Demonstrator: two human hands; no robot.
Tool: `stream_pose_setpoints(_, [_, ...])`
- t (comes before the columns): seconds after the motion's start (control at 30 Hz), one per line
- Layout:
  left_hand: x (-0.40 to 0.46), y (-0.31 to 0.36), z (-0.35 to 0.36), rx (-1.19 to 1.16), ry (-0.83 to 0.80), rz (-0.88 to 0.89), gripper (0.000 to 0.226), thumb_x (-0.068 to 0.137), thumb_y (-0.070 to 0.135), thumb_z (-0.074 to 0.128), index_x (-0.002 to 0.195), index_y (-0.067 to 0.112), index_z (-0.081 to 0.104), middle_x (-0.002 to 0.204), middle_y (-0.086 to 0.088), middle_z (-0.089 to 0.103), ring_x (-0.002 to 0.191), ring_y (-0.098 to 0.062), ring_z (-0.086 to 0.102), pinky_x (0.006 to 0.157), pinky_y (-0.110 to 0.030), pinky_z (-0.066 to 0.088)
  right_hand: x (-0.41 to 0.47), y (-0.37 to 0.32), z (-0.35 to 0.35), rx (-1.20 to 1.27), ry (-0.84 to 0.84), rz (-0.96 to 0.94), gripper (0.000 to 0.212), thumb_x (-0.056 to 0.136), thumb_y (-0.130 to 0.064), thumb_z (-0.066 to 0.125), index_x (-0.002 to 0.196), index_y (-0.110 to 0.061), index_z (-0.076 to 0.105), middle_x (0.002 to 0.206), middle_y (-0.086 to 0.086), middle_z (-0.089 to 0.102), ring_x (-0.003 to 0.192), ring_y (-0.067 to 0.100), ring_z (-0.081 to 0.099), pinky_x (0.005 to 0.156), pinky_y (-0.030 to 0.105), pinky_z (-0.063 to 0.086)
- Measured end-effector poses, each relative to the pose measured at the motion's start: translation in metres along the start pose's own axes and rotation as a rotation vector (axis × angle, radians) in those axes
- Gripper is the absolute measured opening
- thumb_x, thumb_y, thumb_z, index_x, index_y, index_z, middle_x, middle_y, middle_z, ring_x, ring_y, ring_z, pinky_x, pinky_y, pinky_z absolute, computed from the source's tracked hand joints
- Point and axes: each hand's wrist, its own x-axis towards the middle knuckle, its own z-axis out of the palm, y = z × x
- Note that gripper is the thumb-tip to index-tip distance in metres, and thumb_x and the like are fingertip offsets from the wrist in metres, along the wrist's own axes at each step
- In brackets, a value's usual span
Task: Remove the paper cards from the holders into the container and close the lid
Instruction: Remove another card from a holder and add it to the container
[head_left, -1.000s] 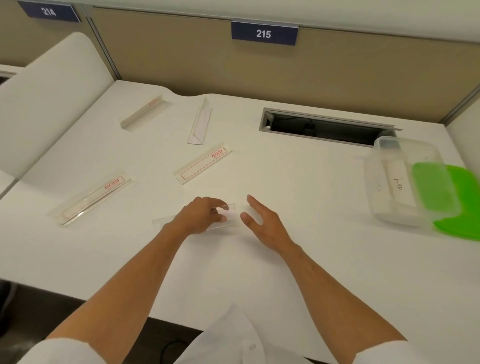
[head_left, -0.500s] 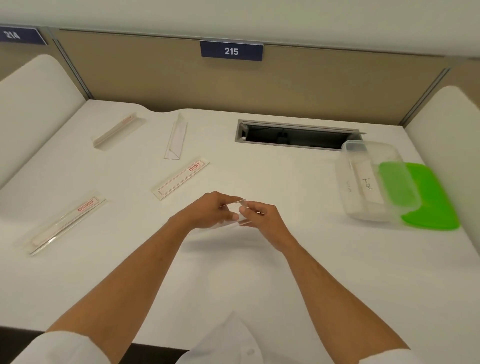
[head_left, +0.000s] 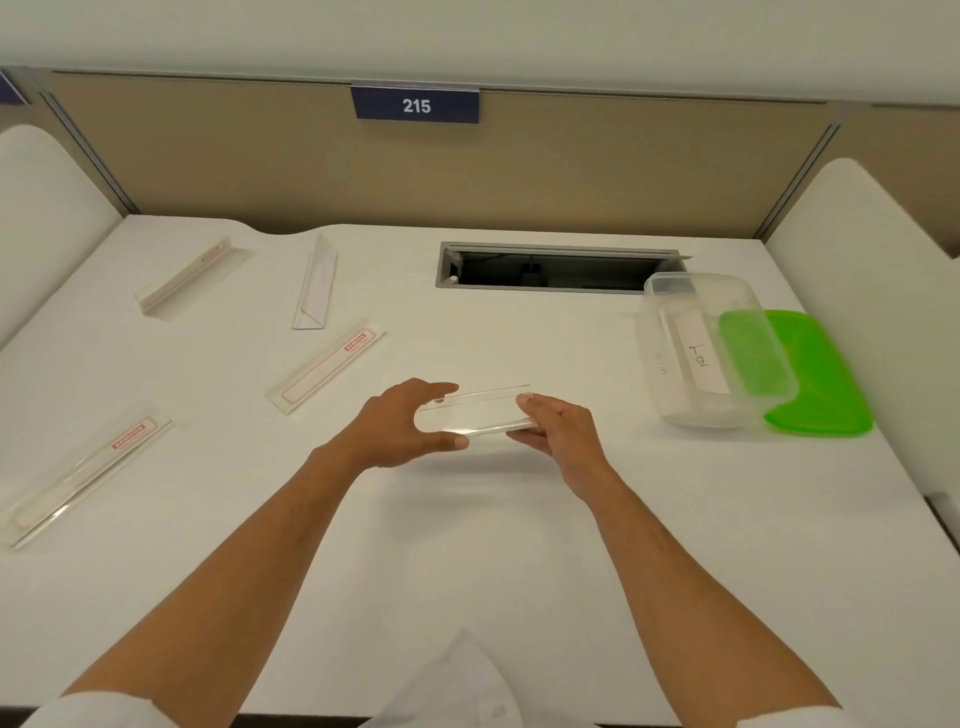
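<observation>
My left hand (head_left: 402, 423) and right hand (head_left: 553, 428) each grip one end of clear holder (head_left: 475, 413), lifted off desk (head_left: 467, 545) at centre. Risk: slick acrylic slips, or card snags and creases if pulled skew. Container (head_left: 675, 364) at 3 o'clock, open, two paper cards (head_left: 698, 358) inside; green lid (head_left: 826, 389) beneath, jutting right. Four more holders (head_left: 324, 366) between 9 and 11 o'clock.

Both hands, left hand (head_left: 400, 423) and right hand (head_left: 558, 428), hold a clear holder (head_left: 475, 413), seemingly above the table (head_left: 467, 545).
</observation>
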Motion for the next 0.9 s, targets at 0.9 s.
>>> stream_pose_setpoints(0.9, [0.025, 0.031, -0.005, -0.37, -0.294, -0.026, 0.038, 0.079, 0.042, 0.068, 0.115, 0.034, 0.071, 0.102, 0.012, 0.075, 0.097, -0.012, 0.068, 0.085, -0.026, 0.05, -0.01, -0.042, -0.069, -0.324, -0.059, -0.138, 0.028, 0.091, -0.039, 0.063, 0.117, -0.028, 0.066, 0.125, -0.012, 0.064, 0.116, 0.006, 0.058, 0.092, 0.027, 0.046])
